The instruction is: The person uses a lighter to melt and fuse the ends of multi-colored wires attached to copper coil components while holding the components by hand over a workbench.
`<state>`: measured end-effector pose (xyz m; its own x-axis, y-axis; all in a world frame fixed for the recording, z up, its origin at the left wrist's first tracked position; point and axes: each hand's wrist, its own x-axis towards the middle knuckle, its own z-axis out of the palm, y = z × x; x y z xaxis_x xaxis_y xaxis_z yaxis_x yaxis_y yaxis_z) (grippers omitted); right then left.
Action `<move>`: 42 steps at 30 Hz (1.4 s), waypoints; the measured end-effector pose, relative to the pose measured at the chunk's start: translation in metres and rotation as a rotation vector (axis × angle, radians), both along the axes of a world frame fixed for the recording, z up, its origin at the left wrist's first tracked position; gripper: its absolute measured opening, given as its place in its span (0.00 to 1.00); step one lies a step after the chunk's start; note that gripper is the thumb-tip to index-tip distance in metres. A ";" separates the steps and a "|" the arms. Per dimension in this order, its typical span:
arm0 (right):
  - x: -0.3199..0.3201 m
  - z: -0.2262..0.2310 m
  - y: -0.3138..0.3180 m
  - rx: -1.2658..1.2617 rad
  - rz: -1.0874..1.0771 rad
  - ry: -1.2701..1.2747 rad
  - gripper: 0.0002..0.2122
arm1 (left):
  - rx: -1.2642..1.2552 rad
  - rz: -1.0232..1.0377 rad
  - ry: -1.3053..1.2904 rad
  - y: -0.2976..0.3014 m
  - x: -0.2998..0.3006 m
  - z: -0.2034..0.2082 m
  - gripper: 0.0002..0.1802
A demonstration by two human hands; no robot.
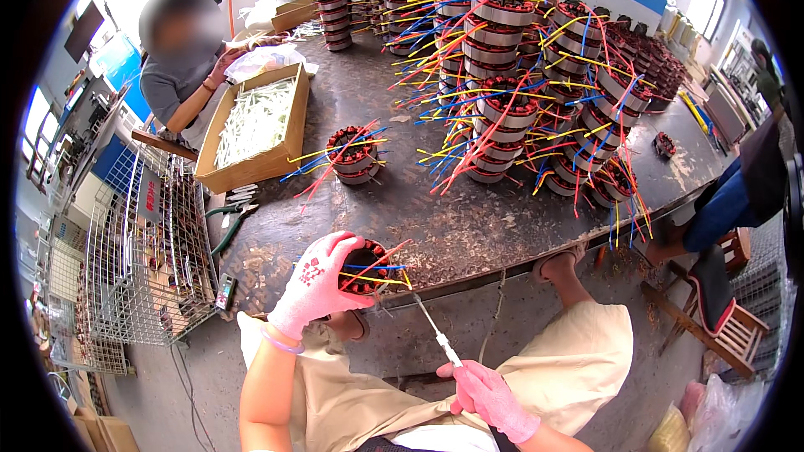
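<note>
My left hand [311, 283], in a pink glove, grips a motor stator [365, 271] at the table's near edge. Red, blue and yellow lead wires stick out of the stator to the right. My right hand [488, 400], also gloved in pink, is closed around a thin metal rod tool [439, 334] with a white sleeve. The rod slants up and left, its tip close to the ends of the wires; whether it touches them I cannot tell. Beyond my left hand, a short stack of stators [353, 156] with colored wires stands on the worn dark table [402, 226].
Tall stacks of wired stators [502, 113] fill the far right of the table. A cardboard box [293, 130] of white strips stands at the left, near green-handled pliers [228, 230]. A wire basket [151, 251] sits beside the table. Another person [180, 75] works across from me.
</note>
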<state>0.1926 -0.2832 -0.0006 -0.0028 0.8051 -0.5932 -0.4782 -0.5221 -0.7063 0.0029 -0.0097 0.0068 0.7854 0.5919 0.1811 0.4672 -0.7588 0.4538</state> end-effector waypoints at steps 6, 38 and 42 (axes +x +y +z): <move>0.001 -0.001 0.000 0.003 0.034 -0.052 0.16 | -0.010 -0.020 -0.006 0.002 -0.001 -0.001 0.49; 0.001 0.006 0.005 -0.013 0.004 -0.055 0.17 | 0.026 0.029 0.014 -0.002 0.001 -0.001 0.48; 0.001 0.003 0.002 -0.003 -0.026 -0.050 0.16 | 0.024 0.017 0.001 -0.002 0.002 -0.001 0.48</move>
<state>0.1939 -0.2811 0.0022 0.0475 0.8028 -0.5943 -0.4560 -0.5119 -0.7280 0.0048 -0.0115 0.0055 0.7755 0.6006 0.1948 0.4806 -0.7616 0.4348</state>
